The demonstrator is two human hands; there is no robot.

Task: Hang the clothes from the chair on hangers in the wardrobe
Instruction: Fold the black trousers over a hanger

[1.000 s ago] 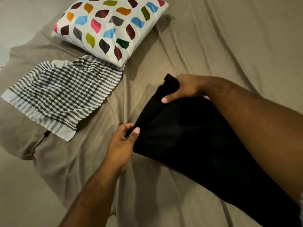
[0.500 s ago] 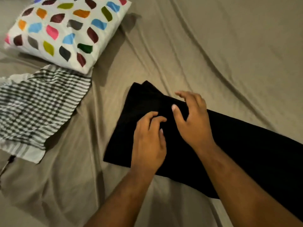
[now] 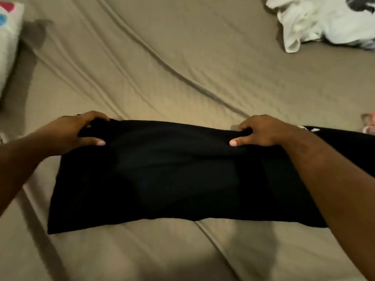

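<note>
A black garment (image 3: 172, 175) lies spread across the tan bed sheet (image 3: 182, 67), running off to the right edge. My left hand (image 3: 79, 131) grips its far edge at the left corner, thumb on top and fingers curled over the hem. My right hand (image 3: 257, 132) grips the same far edge further right, with the thumb pressed on the cloth. The far edge is raised a little between both hands. No hanger or wardrobe is in view.
A crumpled white garment (image 3: 324, 21) lies at the top right of the bed. The patterned pillow (image 3: 8, 43) shows at the left edge. A small pink thing (image 3: 368, 123) sits at the right edge.
My hands have moved apart from the middle of the black garment to its far edge and now grip it. The view has swung right, so the striped cloth is gone.
</note>
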